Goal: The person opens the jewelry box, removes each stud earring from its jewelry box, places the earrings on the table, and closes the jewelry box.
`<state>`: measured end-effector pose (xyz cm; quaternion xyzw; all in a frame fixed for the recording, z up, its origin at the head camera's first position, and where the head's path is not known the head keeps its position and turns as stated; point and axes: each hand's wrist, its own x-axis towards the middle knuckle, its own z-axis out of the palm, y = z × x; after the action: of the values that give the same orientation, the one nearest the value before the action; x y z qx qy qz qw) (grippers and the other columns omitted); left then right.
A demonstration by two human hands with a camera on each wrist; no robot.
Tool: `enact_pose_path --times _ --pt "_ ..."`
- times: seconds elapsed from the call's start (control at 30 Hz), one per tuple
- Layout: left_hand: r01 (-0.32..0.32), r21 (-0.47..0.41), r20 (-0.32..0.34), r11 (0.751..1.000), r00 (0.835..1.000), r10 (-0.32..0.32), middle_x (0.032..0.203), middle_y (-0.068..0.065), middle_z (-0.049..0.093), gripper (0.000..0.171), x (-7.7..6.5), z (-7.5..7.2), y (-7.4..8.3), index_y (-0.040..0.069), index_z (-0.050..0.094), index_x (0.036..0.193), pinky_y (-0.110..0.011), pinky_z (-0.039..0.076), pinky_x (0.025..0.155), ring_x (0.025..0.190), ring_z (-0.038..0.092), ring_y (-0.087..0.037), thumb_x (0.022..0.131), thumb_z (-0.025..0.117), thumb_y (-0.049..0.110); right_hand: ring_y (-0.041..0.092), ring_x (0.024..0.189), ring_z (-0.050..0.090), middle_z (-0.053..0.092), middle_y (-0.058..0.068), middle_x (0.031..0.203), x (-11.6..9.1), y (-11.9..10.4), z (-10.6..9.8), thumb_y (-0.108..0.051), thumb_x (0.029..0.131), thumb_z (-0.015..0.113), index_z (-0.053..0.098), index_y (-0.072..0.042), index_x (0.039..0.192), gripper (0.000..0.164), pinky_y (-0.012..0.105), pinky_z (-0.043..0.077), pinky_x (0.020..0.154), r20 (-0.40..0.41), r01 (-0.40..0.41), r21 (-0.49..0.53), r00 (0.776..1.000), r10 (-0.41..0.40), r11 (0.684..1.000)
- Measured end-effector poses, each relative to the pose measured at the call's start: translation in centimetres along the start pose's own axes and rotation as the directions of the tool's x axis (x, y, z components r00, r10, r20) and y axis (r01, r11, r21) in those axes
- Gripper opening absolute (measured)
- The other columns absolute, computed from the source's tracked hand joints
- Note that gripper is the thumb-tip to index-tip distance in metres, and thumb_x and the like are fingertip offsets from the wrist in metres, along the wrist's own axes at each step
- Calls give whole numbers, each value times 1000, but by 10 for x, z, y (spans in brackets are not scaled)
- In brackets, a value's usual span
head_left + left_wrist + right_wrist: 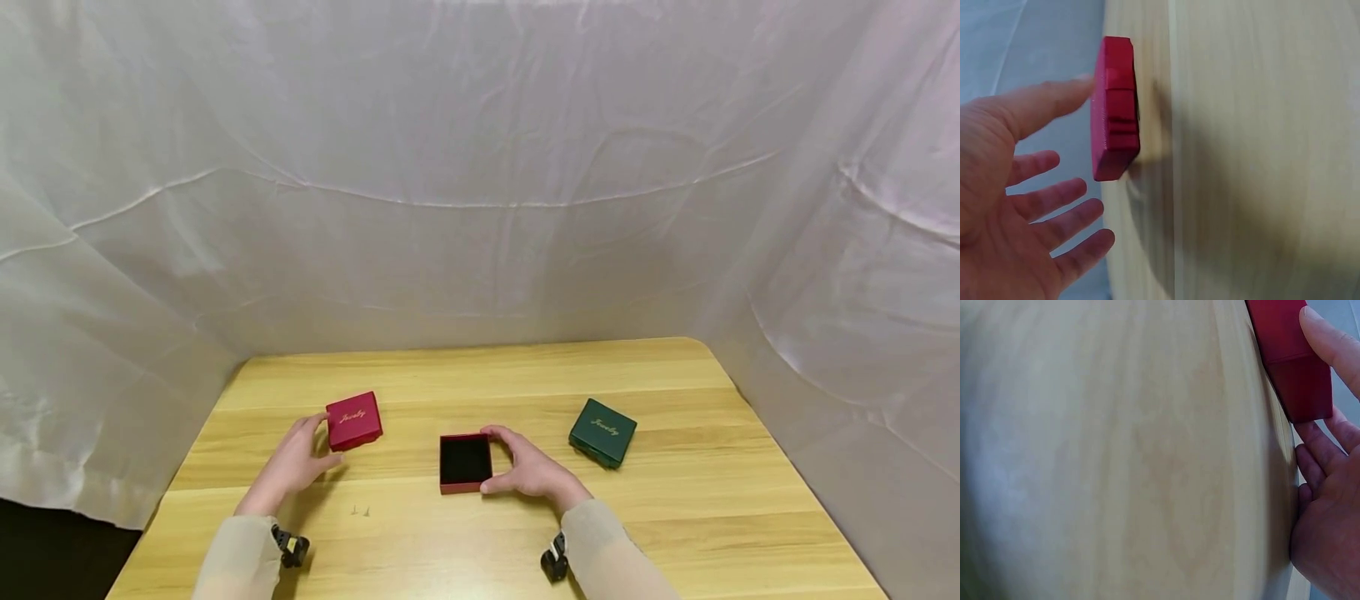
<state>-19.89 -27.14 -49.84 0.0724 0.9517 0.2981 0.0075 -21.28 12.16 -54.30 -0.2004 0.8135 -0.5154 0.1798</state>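
Observation:
An open red jewelry box base (466, 486) with a black lining sits in the middle of the table. My right hand (531, 468) grips its right side, thumb on the near side and fingers at the far side, as the right wrist view also shows. To the left is a pinkish-red jewelry box lid (355, 421) with gold lettering and a bow on one edge; a full box below it cannot be made out. Around its left side my left hand (297, 460) has its fingers spread, the thumb near the bow edge. Whether they touch it is unclear.
Two tiny pin-like pieces (361, 511) lie on the wooden table (420, 558), near its front and left of the middle. A green jewelry box (603, 432) with gold lettering stands to the right. Pale cloth (480, 250) hangs behind and at both sides.

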Motion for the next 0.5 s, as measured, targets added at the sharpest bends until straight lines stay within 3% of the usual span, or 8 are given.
enact_pose_path --times 0.3,0.5 --pt "29 29 26 999 999 -29 141 -39 35 89 16 5 -6 -10 31 146 -67 34 100 126 38 -56 84 79 30 35 136 34 45 12 143 -2 -5 2 -12 73 87 39 -5 147 89 58 20 113 -12 6 16 1000 -6 1000" --pt "40 10 57 999 998 -40 144 -37 32 96 24 6 -7 -12 27 147 -66 33 102 128 36 -54 81 82 31 40 135 33 45 20 142 -10 -29 -1 -6 74 86 38 3 145 86 60 20 112 -2 23 49 1000 -23 999"
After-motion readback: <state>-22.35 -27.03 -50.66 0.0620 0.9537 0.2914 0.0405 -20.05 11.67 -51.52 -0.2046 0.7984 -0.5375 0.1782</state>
